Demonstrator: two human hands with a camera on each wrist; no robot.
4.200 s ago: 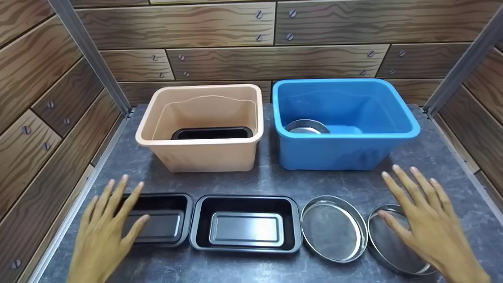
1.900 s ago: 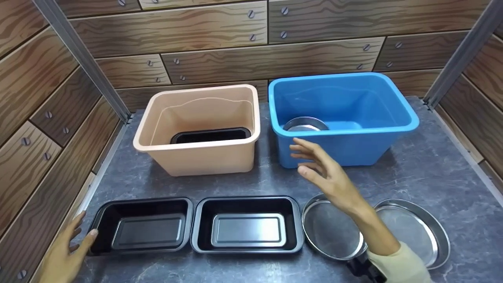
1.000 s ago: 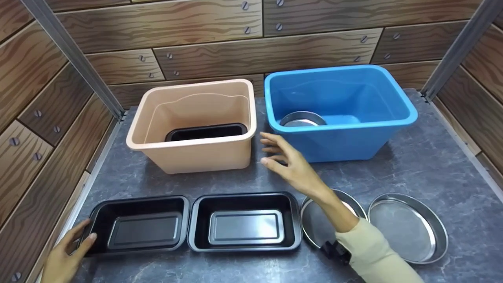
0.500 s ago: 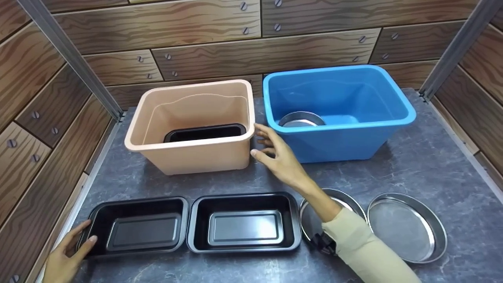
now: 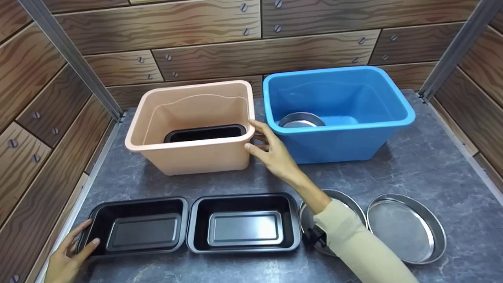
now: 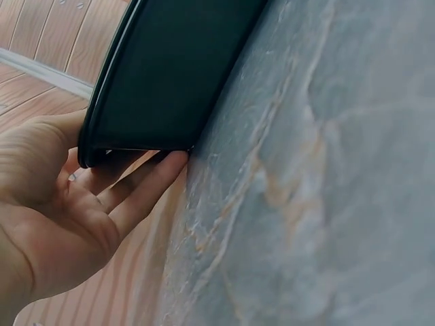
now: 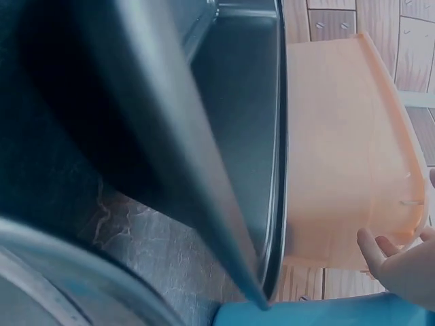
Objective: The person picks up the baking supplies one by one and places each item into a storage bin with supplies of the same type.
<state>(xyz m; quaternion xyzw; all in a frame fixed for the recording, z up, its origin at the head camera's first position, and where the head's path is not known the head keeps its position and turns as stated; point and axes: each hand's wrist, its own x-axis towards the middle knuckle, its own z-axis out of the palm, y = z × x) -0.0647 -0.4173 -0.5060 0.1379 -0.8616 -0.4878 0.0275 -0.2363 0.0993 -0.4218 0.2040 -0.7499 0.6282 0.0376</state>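
Observation:
My left hand (image 5: pixel 65 259) is at the left end of a black loaf pan (image 5: pixel 143 232), its thumb over the rim and its fingers against the outer end wall. In the left wrist view the left hand (image 6: pixel 75 210) holds that pan end (image 6: pixel 163 81) low on the table. My right hand (image 5: pixel 277 155) touches the right front corner of a beige bin (image 5: pixel 196 155), with loosely bent fingers at the rim and the thumb just under it. In the right wrist view the right hand (image 7: pixel 408 272) shows only partly, beside the bin (image 7: pixel 340 170). A dark loaf pan (image 5: pixel 204 133) lies inside the bin.
Beside the held pan sits a second black loaf pan (image 5: pixel 245 232). Two round metal pans lie to the right, one (image 5: pixel 349 200) partly under my right sleeve, the other (image 5: pixel 404 230) uncovered. A blue bin (image 5: pixel 334 145) contains a round pan (image 5: pixel 300 119). Wood-patterned walls enclose the table.
My right hand swung from over the round pans leftward and forward to the beige bin's corner. My left hand moved from above the left loaf pan to its end. The bins and pans stayed put.

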